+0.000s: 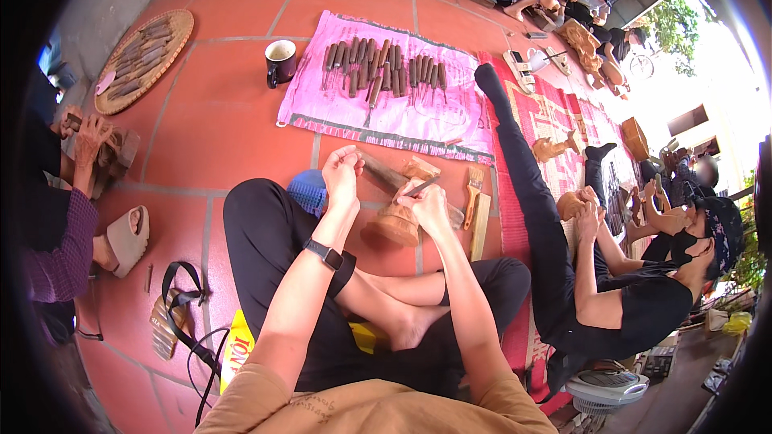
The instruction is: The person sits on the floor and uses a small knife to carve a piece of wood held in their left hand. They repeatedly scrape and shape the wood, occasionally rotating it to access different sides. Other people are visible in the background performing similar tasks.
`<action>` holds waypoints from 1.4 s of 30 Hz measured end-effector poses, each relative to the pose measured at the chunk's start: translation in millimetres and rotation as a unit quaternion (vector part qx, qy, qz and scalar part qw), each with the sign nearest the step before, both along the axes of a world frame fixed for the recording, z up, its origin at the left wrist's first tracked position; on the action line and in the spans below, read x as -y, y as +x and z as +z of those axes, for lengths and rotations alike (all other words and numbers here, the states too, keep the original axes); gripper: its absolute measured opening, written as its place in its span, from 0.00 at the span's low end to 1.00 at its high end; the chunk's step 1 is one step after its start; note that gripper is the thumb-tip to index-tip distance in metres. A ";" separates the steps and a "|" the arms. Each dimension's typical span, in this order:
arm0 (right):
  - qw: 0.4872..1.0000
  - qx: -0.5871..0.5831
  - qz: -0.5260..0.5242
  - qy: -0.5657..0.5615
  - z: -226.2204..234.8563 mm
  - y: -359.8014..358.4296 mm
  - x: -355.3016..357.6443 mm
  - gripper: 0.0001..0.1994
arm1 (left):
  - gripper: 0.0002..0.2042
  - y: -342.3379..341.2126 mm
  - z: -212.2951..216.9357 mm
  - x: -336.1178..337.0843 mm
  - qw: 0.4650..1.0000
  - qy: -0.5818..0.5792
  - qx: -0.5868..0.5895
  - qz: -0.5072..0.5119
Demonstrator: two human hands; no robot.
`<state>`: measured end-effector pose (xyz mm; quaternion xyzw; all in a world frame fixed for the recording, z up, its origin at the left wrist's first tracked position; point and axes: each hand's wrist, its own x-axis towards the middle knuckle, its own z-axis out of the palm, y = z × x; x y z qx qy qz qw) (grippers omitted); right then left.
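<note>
In front of my crossed legs lies a light wooden carving (pixel 392 226) with a broad rounded end toward me. My right hand (pixel 428 207) rests over it, fingers closed round a thin dark carving tool (pixel 421 186). My left hand (pixel 343 169) is raised to the left of the carving, thumb and fingers pinched together; whatever is between them, if anything, is too small to make out. Beyond the carving lies a thick brownish wooden stick (pixel 378 169), near the left hand. A flat brush (pixel 473 190) and a pale wooden strip (pixel 480 227) lie to the right.
Several wooden-handled chisels (pixel 378 64) lie on a pink sheet (pixel 310 100) ahead. A mug (pixel 281 63) stands left of it, and a woven tray (pixel 183 28) of tools further left. Co-workers sit on both sides; one's black-clad leg (pixel 523 169) stretches along the red mat (pixel 515 233). A sandal (pixel 169 323) lies at left.
</note>
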<state>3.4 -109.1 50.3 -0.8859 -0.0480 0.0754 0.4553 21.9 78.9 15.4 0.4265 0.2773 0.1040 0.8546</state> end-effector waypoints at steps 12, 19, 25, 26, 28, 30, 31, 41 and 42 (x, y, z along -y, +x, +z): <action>0.992 -0.014 -0.004 0.129 -7.5 4.0 6.1 0.05 | 0.10 -7.3 1.5 -3.6 1.000 0.025 -0.003 -0.013; 0.995 -0.034 0.012 0.089 -9.0 2.3 5.8 0.03 | 0.37 -41.1 22.1 19.6 0.722 0.479 -0.039 -0.497; 0.991 -0.043 0.017 0.123 -28.2 2.9 10.8 0.04 | 0.38 -45.9 17.4 26.7 0.708 0.461 -0.089 -0.527; 0.987 -0.030 0.004 0.158 -27.8 3.3 11.4 0.04 | 0.38 -46.2 18.4 25.8 0.717 0.447 -0.079 -0.530; 0.973 -0.002 -0.023 0.228 -25.8 5.0 13.1 0.05 | 0.38 -45.6 28.1 26.2 0.712 0.444 -0.100 -0.535; 0.964 0.010 -0.102 0.246 -32.3 10.7 29.0 0.05 | 0.38 -44.1 32.8 27.8 0.715 0.441 -0.098 -0.534; 0.938 0.000 -0.135 0.319 -26.3 9.3 28.4 0.05 | 0.38 -46.2 27.5 24.5 0.721 0.441 -0.091 -0.527; 0.902 -0.051 -0.197 0.382 -53.1 -12.0 83.7 0.02 | 0.46 -56.0 3.5 48.5 0.656 0.621 0.063 -0.425; 0.891 -0.059 -0.203 0.402 -52.4 -11.5 78.7 0.03 | 0.44 -57.1 -4.1 48.6 0.632 0.670 0.094 -0.378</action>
